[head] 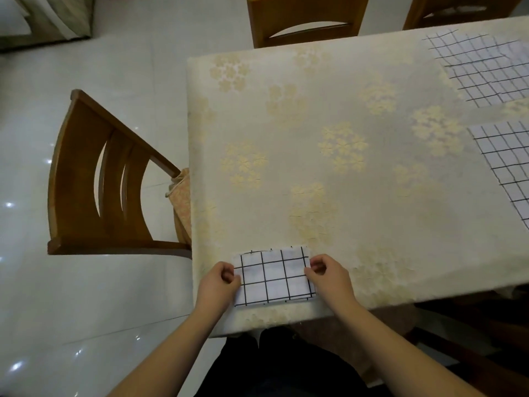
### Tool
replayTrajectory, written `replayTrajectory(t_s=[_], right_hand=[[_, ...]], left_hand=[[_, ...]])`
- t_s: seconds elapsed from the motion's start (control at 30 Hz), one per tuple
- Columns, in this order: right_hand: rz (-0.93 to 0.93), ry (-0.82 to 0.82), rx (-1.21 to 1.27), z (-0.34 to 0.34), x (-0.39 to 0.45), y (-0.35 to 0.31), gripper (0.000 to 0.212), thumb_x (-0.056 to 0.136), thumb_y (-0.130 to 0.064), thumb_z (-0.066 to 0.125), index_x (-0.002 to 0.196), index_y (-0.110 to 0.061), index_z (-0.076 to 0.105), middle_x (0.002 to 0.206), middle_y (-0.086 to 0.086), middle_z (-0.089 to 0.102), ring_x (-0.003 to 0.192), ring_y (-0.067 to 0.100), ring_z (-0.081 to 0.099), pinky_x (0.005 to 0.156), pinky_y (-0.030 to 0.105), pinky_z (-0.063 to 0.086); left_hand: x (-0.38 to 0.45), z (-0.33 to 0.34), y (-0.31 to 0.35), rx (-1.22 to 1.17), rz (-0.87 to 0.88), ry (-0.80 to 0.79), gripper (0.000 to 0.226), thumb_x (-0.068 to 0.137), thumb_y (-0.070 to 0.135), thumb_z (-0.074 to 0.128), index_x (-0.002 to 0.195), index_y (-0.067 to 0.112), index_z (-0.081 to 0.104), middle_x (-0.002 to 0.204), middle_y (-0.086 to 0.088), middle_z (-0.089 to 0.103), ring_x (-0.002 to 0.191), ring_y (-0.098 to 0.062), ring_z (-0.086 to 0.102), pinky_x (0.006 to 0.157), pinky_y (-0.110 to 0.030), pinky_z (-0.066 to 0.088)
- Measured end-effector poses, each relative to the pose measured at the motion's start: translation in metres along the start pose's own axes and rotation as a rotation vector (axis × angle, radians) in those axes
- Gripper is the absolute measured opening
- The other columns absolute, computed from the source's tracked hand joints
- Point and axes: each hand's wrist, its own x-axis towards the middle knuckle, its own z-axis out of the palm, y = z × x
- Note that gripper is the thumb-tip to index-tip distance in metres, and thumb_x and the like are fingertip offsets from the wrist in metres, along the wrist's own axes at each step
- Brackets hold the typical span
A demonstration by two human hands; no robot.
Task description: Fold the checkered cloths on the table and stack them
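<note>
A small folded white cloth with a black grid [273,277] lies near the table's front left corner. My left hand [219,285] pinches its left edge with curled fingers. Its right edge is pinched by my right hand [329,277]. An unfolded checkered cloth [483,67] lies flat at the far right of the table. Another flat checkered cloth [506,164] sits at the right edge, cut off by the frame.
The table wears a cream cloth with pale gold flowers [343,173]. A wooden chair [106,184] stands at the table's left end. Two more chairs [303,21] stand along the far side. White glossy floor lies to the left.
</note>
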Motion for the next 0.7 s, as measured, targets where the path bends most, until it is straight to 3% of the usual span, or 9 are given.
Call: replayTrajectory(t_s=[0.13,0.23,0.37,0.43,0.5,0.6,0.7], right_hand=[[-0.019,0.018,-0.023,0.001,-0.004,0.001,0.018,0.089,-0.023,0.068,0.105,-0.024,0.059,0.095,-0.01,0.061,0.087,0.009,0.061,0.071,0.017,0.044],[-0.087,0.114,-0.103,-0.002,-0.011,-0.003,0.024,0.095,-0.034,0.06,0.116,-0.027,0.052,0.109,-0.009,0.05,0.089,0.008,0.056,0.074,0.021,0.045],[-0.401,0.189,-0.294,0.014,-0.019,-0.009,0.028,0.099,-0.031,0.048,0.125,-0.023,0.054,0.112,-0.008,0.05,0.099,0.009,0.049,0.09,0.026,0.042],[-0.575,0.202,-0.419,0.035,-0.018,-0.01,0.035,0.097,-0.027,0.042,0.126,-0.018,0.058,0.119,-0.002,0.06,0.109,0.015,0.055,0.098,0.032,0.043],[-0.63,0.13,-0.61,0.055,-0.015,-0.009,0.045,0.093,-0.03,0.038,0.13,-0.014,0.058,0.129,0.002,0.061,0.123,0.018,0.052,0.109,0.035,0.036],[-0.547,-0.017,-0.747,0.066,-0.009,-0.002,0.057,0.094,-0.038,0.034,0.143,-0.012,0.045,0.149,0.003,0.045,0.139,0.017,0.029,0.117,0.034,0.01],[-0.514,-0.043,-0.808,0.066,-0.006,0.009,0.065,0.094,-0.045,0.036,0.151,-0.014,0.03,0.158,0.003,0.029,0.145,0.016,0.02,0.117,0.034,0.008]], left_hand=[[-0.006,0.002,0.002,0.022,0.05,0.062,0.026,0.086,0.021,0.07,0.106,0.018,0.053,0.07,-0.001,0.057,0.065,-0.014,0.056,0.058,-0.023,0.042],[-0.014,0.003,0.003,0.134,0.165,0.169,0.033,0.089,0.033,0.065,0.115,0.021,0.048,0.087,0.004,0.054,0.074,-0.01,0.054,0.066,-0.027,0.045],[-0.015,0.017,-0.007,0.487,0.739,0.266,0.036,0.089,0.038,0.052,0.115,0.015,0.059,0.108,-0.002,0.061,0.099,-0.02,0.057,0.084,-0.037,0.049],[-0.009,0.027,-0.014,0.609,0.895,0.209,0.045,0.092,0.034,0.046,0.129,0.011,0.055,0.131,-0.009,0.057,0.124,-0.023,0.05,0.103,-0.039,0.04],[-0.004,0.035,-0.017,0.692,0.92,0.123,0.053,0.096,0.032,0.041,0.143,0.006,0.045,0.149,-0.012,0.044,0.14,-0.024,0.036,0.115,-0.04,0.025],[0.002,0.041,-0.02,0.794,0.816,-0.008,0.059,0.099,0.038,0.035,0.15,0.008,0.033,0.158,-0.009,0.029,0.146,-0.022,0.027,0.117,-0.04,0.019],[0.004,0.039,-0.023,0.822,0.743,-0.075,0.062,0.099,0.044,0.032,0.152,0.012,0.028,0.16,-0.004,0.022,0.148,-0.018,0.021,0.118,-0.04,0.017]])
